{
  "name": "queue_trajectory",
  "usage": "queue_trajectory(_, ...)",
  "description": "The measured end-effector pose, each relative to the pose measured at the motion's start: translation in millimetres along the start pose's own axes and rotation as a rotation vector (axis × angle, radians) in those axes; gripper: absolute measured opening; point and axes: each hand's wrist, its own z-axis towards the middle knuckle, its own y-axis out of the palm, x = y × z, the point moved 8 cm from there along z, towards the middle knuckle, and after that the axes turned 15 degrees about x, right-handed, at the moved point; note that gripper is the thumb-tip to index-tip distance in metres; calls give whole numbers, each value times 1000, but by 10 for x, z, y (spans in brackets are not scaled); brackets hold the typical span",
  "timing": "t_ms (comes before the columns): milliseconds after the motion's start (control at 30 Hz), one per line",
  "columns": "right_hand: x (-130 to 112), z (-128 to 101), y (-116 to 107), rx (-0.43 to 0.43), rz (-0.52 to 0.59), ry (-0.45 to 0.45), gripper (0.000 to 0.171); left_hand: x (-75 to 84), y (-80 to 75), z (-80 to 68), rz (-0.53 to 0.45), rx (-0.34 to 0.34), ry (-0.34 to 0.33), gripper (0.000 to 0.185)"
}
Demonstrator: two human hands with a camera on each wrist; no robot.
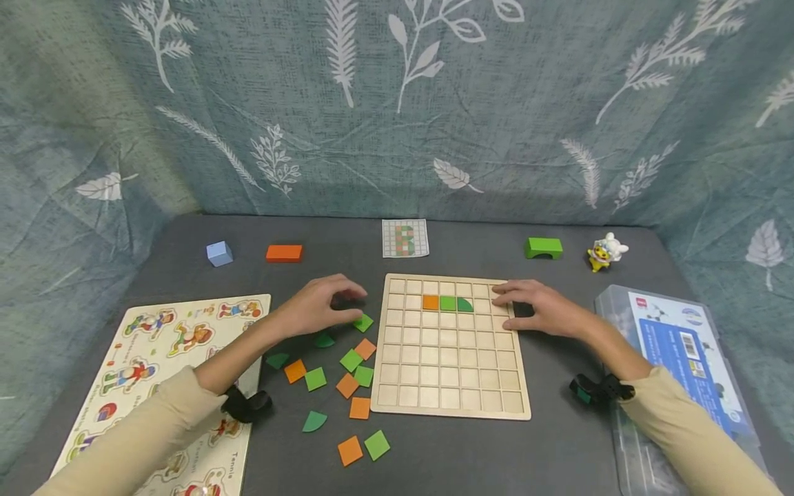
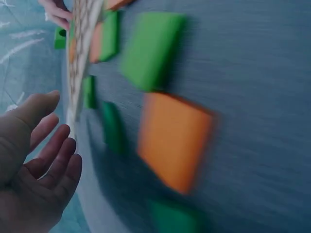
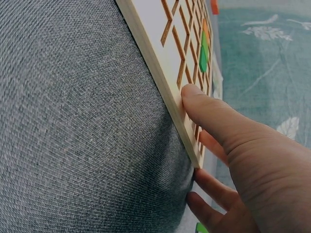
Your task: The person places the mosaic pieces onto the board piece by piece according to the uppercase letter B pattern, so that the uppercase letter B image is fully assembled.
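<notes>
A wooden grid board (image 1: 450, 412) lies flat, with an orange square tile (image 1: 431, 302), a light green square tile (image 1: 447, 303) and a dark green quarter-circle tile (image 1: 464, 304) side by side in one row. My right hand (image 1: 538, 308) rests on the board's right edge near its far corner; in the right wrist view the thumb (image 3: 204, 104) touches the rim. Left of the board, my left hand (image 1: 319, 305) hovers over loose tiles, fingers relaxed and nothing held. Its thumb is nearest a light green square tile (image 1: 363, 322); contact cannot be told. The left wrist view is blurred.
Loose orange square tiles (image 1: 350, 451), green squares (image 1: 377, 445) and dark green quarter-circles (image 1: 314, 421) lie left of the board. A pattern card (image 1: 405, 238), blocks (image 1: 284, 253) and a figurine (image 1: 606, 252) stand behind. A picture puzzle (image 1: 143, 324) lies left, a plastic case (image 1: 682, 365) right.
</notes>
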Motion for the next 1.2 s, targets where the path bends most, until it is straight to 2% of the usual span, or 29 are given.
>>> queue_trajectory(133,1,0,-10,5,4,-1,41,-27,-20,-253,-4,24,17,30)
queue_trajectory(233,-2,1,-13,8,4,-10,40,64,39,-378,-56,29,29,27)
queue_trajectory(333,-1,4,-15,11,-1,-18,40,178,116,-435,-101,28,35,26)
queue_trajectory(467,-5,8,-12,10,-2,-21,40,259,205,-458,-66,17,58,23)
queue_trajectory(700,4,1,-18,8,-1,-25,40,258,294,-450,61,14,93,22)
queue_trajectory(933,0,0,-25,17,-8,-40,40,296,283,-452,148,71,115,9)
queue_trajectory(1200,2,-9,-18,4,-11,-14,40,337,287,-472,194,86,147,11)
